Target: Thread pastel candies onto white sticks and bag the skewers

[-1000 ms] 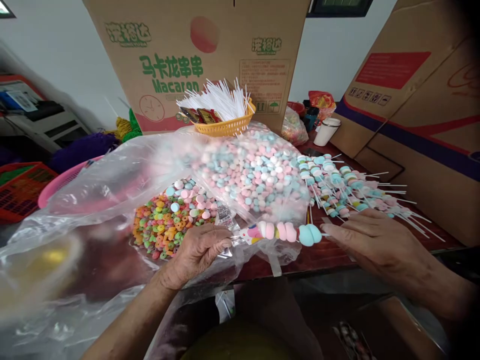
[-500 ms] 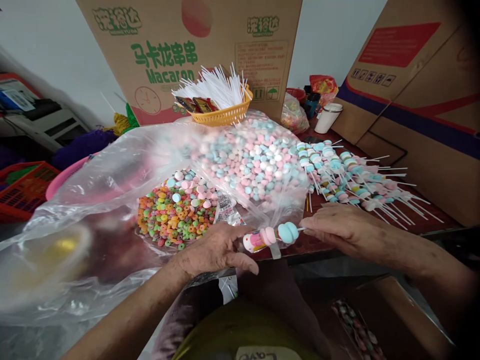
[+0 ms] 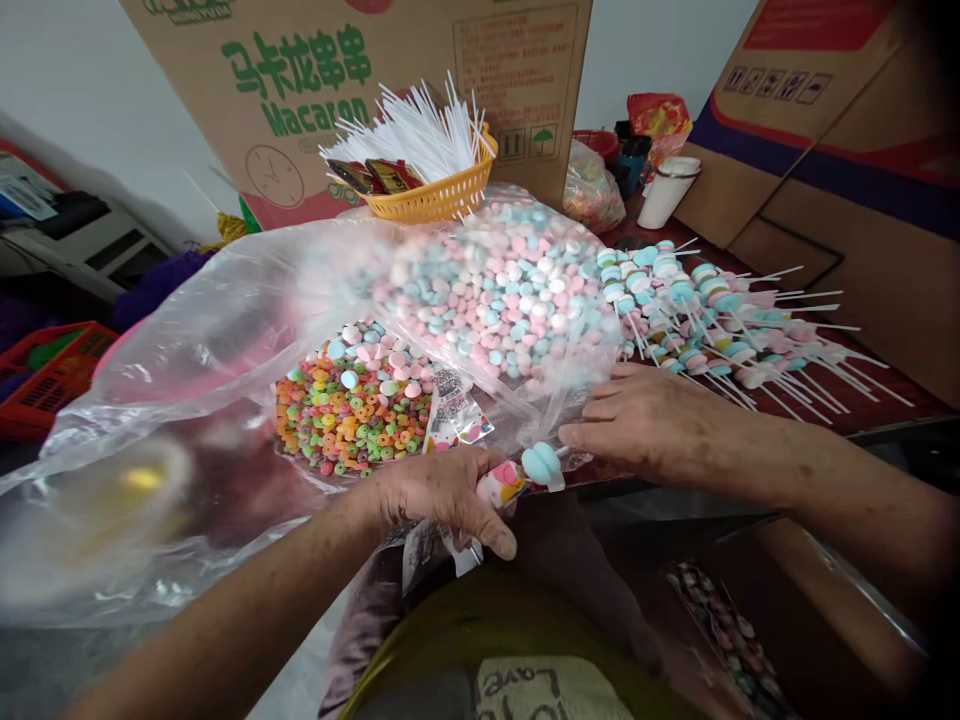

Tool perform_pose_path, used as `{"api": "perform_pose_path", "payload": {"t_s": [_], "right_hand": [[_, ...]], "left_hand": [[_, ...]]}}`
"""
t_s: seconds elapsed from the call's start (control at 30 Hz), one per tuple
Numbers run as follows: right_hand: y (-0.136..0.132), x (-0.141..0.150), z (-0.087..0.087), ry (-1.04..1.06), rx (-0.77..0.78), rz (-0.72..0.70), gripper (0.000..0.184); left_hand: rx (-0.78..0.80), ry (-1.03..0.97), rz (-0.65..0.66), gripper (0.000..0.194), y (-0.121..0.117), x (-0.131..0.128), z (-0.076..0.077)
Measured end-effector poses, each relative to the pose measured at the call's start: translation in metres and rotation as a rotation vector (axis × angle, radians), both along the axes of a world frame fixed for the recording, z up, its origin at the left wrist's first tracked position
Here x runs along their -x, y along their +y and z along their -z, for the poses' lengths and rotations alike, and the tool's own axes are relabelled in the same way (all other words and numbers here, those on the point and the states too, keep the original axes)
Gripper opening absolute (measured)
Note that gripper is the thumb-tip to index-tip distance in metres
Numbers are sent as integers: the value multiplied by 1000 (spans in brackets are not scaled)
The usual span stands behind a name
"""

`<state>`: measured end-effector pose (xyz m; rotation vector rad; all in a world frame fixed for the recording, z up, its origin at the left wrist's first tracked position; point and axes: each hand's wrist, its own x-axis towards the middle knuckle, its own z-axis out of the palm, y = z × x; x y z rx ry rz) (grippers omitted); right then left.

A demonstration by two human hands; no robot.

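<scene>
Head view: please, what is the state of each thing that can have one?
Left hand, holding the printed wrapper.
Right hand, fingers extended near blue candy; grip unclear.
Printed wrapper, blue candy protruding.
Yellow basket, filled with white sticks.
Candy skewers, piled, overlapping.
Colored rings, heaped.
White cup, upright.
Macaron box, standing.

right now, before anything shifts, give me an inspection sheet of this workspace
Surface: dark red table, largely under clear plastic.
Work things: printed wrapper with blue pieces beyond its end; multicoloured rings; pastel pieces; filled skewers; white sticks in a yellow basket.
Clutter: white cup, bagged pieces.
Grips: left hand closed on the wrapper; right hand near the blue pieces, hold unclear.
Cables: nothing seen.
Surroundings: cardboard box behind, another on the right; orange crate at left.
</scene>
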<state>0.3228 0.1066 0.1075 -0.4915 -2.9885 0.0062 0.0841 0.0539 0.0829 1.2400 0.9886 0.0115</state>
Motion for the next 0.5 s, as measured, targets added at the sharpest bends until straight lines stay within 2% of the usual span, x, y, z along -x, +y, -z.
{"api": "perform_pose_path", "payload": {"t_s": [0.1,0.2,0.33,0.4,0.5], "right_hand": [[-2,3,3,-70,-50,-115,15],[-4,14,10,-147,38,-145,14],[-8,32,31,-211,166,-105,13],[-9,36,40,-147,219,-45,16],[-10,29,41,65,338,56,26]], "left_hand": [[54,-8,49,37,1,-3,-3],[17,50,57,39,3,-15,-3],[-94,245,49,53,9,-28,5],[-162,228,-22,62,12,-22,7],[-234,60,-135,73,14,7,4]]}}
